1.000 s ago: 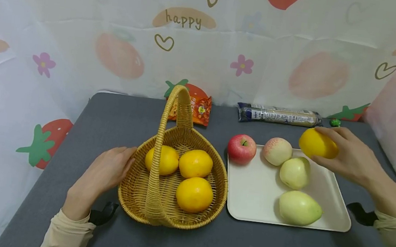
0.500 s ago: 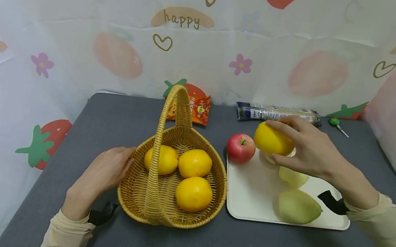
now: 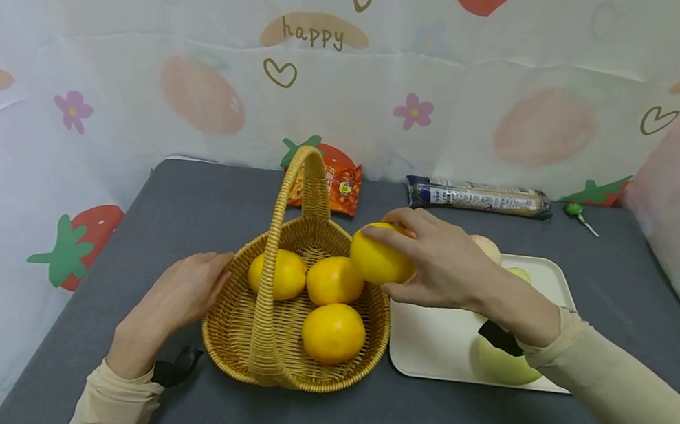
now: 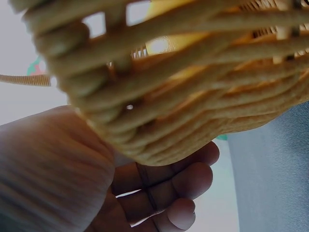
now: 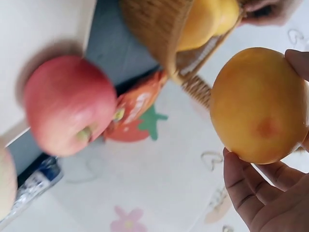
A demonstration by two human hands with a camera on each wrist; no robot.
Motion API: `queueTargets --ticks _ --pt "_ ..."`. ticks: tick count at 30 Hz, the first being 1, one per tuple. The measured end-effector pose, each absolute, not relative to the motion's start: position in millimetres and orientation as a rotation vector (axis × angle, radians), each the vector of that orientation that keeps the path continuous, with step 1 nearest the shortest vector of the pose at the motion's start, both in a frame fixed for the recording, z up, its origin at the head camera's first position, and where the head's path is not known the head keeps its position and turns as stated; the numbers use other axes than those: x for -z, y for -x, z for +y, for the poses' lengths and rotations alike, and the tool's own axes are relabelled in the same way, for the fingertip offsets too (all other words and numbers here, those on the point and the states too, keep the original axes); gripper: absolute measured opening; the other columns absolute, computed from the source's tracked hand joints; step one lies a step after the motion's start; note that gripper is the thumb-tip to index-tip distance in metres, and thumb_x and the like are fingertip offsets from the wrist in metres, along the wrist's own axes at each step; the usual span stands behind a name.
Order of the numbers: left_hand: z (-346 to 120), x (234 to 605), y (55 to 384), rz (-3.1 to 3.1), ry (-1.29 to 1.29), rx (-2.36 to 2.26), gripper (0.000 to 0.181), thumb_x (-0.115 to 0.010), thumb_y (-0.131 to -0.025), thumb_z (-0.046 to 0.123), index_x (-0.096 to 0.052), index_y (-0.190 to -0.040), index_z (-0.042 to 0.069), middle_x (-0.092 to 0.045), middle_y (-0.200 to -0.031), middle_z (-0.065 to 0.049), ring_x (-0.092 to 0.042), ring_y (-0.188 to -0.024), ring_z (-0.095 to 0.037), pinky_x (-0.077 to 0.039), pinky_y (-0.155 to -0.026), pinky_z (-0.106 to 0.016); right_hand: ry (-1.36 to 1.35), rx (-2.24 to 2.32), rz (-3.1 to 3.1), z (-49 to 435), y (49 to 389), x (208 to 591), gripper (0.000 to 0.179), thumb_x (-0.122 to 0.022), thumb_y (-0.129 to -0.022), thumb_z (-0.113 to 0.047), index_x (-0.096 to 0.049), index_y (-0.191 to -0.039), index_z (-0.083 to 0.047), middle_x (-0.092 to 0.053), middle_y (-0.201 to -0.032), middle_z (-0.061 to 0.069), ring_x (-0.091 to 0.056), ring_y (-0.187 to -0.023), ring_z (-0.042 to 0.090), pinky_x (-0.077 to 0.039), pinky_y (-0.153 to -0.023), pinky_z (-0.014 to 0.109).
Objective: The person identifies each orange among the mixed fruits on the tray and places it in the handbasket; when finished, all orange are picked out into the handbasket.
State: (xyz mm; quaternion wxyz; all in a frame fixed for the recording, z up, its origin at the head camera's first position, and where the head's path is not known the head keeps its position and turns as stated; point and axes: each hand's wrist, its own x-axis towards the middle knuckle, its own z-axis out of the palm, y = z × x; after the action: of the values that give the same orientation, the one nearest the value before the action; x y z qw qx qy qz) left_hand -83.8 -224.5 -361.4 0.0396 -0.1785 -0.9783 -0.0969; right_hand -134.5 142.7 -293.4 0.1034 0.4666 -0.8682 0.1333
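My right hand [image 3: 449,265] holds a round yellow-orange fruit [image 3: 377,261] between thumb and fingers, at the right rim of a wicker basket [image 3: 235,318]. The right wrist view shows that fruit [image 5: 260,106] closely, with a small reddish spot on its skin. Inside the basket lie three similar yellow fruits [image 3: 333,333], on both sides of the arched handle [image 3: 266,301]. At the basket's left rim, my left hand [image 3: 172,298] grips the edge. The left wrist view has several of its fingers [image 4: 190,181] loosely bent below the woven wall.
A white tray [image 3: 425,349] right of the basket bears a pale peach [image 3: 488,247] and green fruits [image 3: 504,362], partly covered by my right arm. A red apple [image 5: 67,104] is by the tray. Behind lie an orange snack packet [image 3: 345,188], a long wrapped packet [image 3: 478,197] and a green lollipop [image 3: 573,209].
My right hand has carried the yellow-orange fruit leftward from the tray's far right corner, past the apple, to the basket's right rim. The left hand and the basket have stayed put.
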Motion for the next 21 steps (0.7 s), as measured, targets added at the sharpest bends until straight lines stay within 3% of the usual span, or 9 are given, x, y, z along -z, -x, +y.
queueTargets --ticks 7,21 --pt "-223.0 360.1 85.1 -3.0 0.555 0.296 0.028 -0.061 -0.093 0.006 -0.063 -0.118 -0.005 -0.071 -0.099 -0.018 -0.068 -0.09 -0.033 -0.057 -0.081 -0.049 -1.463 -0.404 -2.518 118.2 127.4 294.3 0.065 -0.076 -0.078 -0.04 -0.055 -0.137 -0.023 -0.057 -0.125 0.01 -0.059 -0.106 0.025 -0.055 -0.072 0.036" --pt "-224.2 362.1 84.1 -2.984 0.568 0.268 0.025 -0.061 -0.093 0.006 -0.064 -0.115 -0.006 -0.07 -0.094 -0.018 -0.068 -0.085 -0.032 -0.057 -0.078 -0.048 -1.719 -0.167 -2.421 58.7 116.4 301.9 0.065 -0.073 -0.076 -0.041 -0.055 -0.136 -0.025 -0.055 -0.128 0.009 -0.055 -0.104 0.022 -0.054 -0.081 0.034"
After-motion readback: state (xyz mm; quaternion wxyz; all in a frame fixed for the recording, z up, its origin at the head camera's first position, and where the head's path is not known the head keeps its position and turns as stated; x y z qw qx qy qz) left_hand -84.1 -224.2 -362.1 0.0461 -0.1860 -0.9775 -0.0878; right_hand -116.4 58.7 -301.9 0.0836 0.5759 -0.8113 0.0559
